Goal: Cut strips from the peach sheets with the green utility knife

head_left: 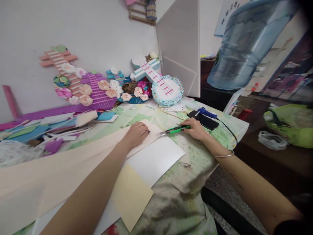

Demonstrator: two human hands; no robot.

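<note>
My left hand [136, 133] lies fingers-curled on a long cream foam sheet [73, 163] that stretches across the table toward the lower left. My right hand [195, 129] is closed round the green handle of a utility knife [174, 130], whose blade points left toward the sheet's far end. A white sheet [156, 160] and a pale yellow sheet [132, 195] lie under and beside the cream one. A thin bangle [223, 155] circles my right wrist.
A black phone [204, 120] and a blue glue gun [206, 113] with cord lie right of the knife. Paper-flower crafts [97, 88] and a blue round model [167, 89] lean at the wall. White boards [181, 49], water bottle [244, 42], green basket [290, 124].
</note>
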